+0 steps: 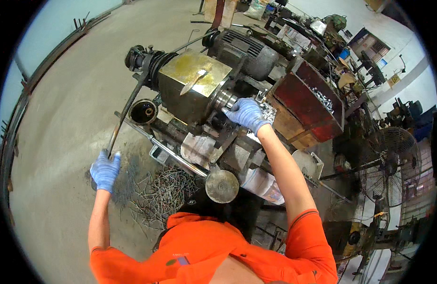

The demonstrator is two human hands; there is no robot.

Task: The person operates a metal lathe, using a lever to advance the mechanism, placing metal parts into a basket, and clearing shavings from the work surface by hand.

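Observation:
At the left, my left hand (105, 171), in a blue-and-white knit glove, is closed around the lower end of a long dark lever (126, 111). The lever slants up to the belt-driven end of a grimy machine. My right hand (248, 114), gloved alike, is at the round metal spindle (224, 99), fingers bent together at its front; whatever they pinch is hidden. Behind the spindle is the boxy headstock (187, 90) with an oily yellowish top. A flat wooden-looking piece (194, 83) lies on that top. A long steel bar (166, 150) slopes down toward a round metal disc (221, 186).
A dark red metal bin (303, 99) with small shiny parts stands at the right of the machine, near a grey motor (244, 54). Thin metal scraps (164, 194) are heaped on the floor below. A large caged fan (391, 165) stands far right.

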